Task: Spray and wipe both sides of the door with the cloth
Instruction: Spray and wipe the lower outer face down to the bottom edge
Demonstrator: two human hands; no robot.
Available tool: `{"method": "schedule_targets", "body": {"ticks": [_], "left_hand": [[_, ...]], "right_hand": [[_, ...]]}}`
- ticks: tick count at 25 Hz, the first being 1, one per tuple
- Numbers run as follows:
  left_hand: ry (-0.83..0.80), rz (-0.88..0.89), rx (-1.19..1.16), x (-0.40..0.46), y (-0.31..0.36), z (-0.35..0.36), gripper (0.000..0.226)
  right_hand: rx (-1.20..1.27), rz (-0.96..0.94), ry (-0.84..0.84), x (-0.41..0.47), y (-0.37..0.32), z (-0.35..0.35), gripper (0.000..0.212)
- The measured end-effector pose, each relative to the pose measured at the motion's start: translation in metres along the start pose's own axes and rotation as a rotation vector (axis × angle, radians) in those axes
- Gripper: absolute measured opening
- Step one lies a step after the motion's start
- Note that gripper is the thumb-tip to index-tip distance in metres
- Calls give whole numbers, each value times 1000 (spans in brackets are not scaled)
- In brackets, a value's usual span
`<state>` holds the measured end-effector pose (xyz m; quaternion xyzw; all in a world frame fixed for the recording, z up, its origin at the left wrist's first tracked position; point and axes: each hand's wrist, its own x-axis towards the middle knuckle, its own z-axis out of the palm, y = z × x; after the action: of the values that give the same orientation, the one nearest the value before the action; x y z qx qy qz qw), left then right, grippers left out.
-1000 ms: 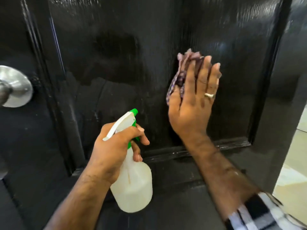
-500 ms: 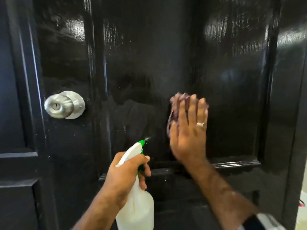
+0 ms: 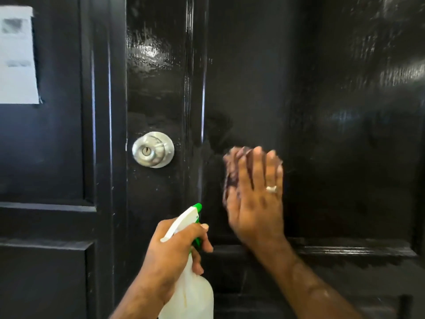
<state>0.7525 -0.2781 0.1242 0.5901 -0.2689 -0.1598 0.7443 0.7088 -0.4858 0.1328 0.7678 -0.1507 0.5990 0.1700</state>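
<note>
Now your right hand (image 3: 255, 199) presses a cloth (image 3: 231, 173) flat-fingered against the black door (image 3: 322, 111).
Your left hand (image 3: 171, 252) grips the spray bottle (image 3: 190, 295), right of the knob (image 3: 153, 149).

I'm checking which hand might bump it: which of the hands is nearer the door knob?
Left. The left hand, gripping the spray bottle, is below the door knob; the right hand, pressing the cloth, is farther off to its right.

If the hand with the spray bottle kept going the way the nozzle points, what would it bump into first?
Probably the black door. The left hand aims the spray bottle up at the strip just right of the knob; depth is hard to judge.
</note>
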Motion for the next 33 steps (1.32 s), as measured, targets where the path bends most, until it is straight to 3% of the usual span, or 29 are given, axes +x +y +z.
{"method": "schedule_targets", "body": {"ticks": [2,4,6,8,10,12,14,16,18,21,23,25,29,33], "left_hand": [[15,-18,-27,-1,2,-11,40],[16,-25,-29,-2,3,-25,40],[10,-13,-20,-5,4,-38,40],[23,-19,-10,-6,4,-46,38],[40,-31,-16,-6,5,-50,37],[42,-28,-17,-5,4,-53,38],[50,-29,-27,-5,6,-58,38],[51,-30,-19,-6,7,-64,39],[46,-10,-7,-7,8,-70,39],[63,-4,0,-6,6,-73,37],[73,-11,-4,-5,3,-72,38],[68,-13,-11,-2,1,-72,40],[76,-20,-25,0,1,-78,42],[109,-3,-31,-2,-1,-88,42]], "right_hand": [[-34,-328,-165,-62,-5,4,77],[-158,-546,-175,-76,26,-3,79],[-226,-461,-101,-37,46,-10,79],[-192,-150,11,25,39,-16,80],[-73,20,60,61,1,-14,79],[-19,-102,-3,43,-27,1,82],[-86,-404,-166,-9,-29,10,85],[-186,-630,-207,-29,-1,1,84],[-172,-560,-120,-2,20,-7,80],[-78,-159,6,69,15,-16,76],[-22,-30,42,82,-9,-11,75],[11,-97,25,54,-23,0,77],[-58,-419,-123,-10,-35,7,81],[-99,-246,-71,47,-66,4,78]]}}
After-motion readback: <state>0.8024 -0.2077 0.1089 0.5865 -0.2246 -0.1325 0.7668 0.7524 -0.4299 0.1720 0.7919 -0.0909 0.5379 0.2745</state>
